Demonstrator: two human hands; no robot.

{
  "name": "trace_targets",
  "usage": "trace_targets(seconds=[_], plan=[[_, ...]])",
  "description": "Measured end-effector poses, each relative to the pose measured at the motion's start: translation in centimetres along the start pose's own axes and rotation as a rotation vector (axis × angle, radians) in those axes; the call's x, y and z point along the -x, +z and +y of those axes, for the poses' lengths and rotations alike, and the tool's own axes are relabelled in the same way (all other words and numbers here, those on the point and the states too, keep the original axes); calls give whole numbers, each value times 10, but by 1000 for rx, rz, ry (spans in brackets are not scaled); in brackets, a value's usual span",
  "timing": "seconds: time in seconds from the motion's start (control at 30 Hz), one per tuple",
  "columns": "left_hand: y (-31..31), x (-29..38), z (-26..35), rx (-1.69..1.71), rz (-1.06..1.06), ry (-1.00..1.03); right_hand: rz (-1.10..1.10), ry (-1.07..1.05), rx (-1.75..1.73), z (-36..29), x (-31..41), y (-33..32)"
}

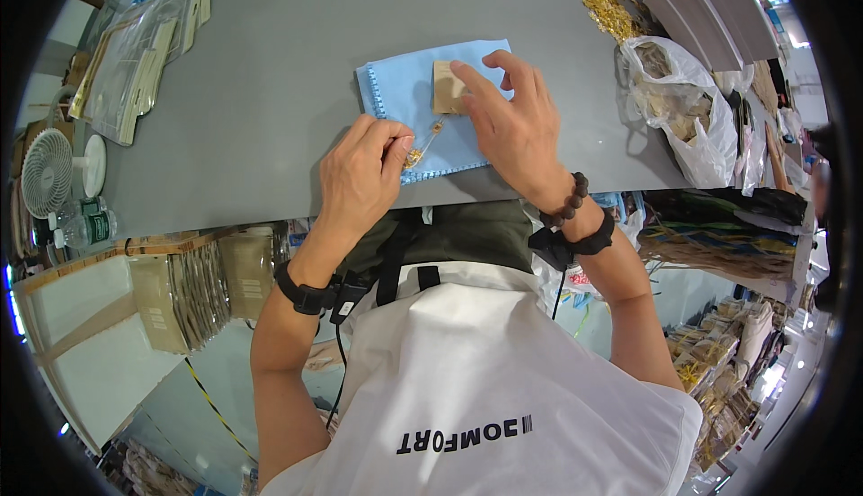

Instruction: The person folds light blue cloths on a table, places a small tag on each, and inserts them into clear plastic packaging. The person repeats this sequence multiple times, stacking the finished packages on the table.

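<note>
A folded light-blue cloth with a looped stitched edge lies on the grey table in front of me. Over its near left corner, my left hand pinches a small gold-coloured metal piece between thumb and fingers; the fingers partly cover it. A thin cord with a small brownish bead or fastener runs from there to a kraft paper tag lying on the cloth. My right hand hovers at the tag's right side with fingers apart. Whether a fingertip touches the tag is unclear.
A heap of gold-coloured pieces and an open plastic bag lie right on the grey table. Clear plastic packages, a white fan and water bottles stand left. Cartons sit below the table's left edge.
</note>
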State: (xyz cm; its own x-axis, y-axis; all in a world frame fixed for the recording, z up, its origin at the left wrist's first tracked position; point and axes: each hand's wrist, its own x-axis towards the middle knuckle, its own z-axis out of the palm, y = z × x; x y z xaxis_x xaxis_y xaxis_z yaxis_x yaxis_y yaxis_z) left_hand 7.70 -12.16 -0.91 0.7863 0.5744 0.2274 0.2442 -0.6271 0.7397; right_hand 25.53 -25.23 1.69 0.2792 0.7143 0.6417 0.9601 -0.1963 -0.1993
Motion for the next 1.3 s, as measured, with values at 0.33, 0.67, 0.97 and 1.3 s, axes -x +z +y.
trace_targets(seconds=[0.33, 0.67, 0.97, 1.3], plan=[[4, -1, -4, -23, 30, 26, -435, 160, -497, -1, 9, 9], [2, -3, -8, -22, 26, 71, -489, 229, -500, -15, 0, 16], [-9, -11, -16, 387, -67, -139, -610, 230, -786, -7, -12, 17], [-93, -49, -108, -215, 297, 73, -429, 48, -554, -26, 13, 23]])
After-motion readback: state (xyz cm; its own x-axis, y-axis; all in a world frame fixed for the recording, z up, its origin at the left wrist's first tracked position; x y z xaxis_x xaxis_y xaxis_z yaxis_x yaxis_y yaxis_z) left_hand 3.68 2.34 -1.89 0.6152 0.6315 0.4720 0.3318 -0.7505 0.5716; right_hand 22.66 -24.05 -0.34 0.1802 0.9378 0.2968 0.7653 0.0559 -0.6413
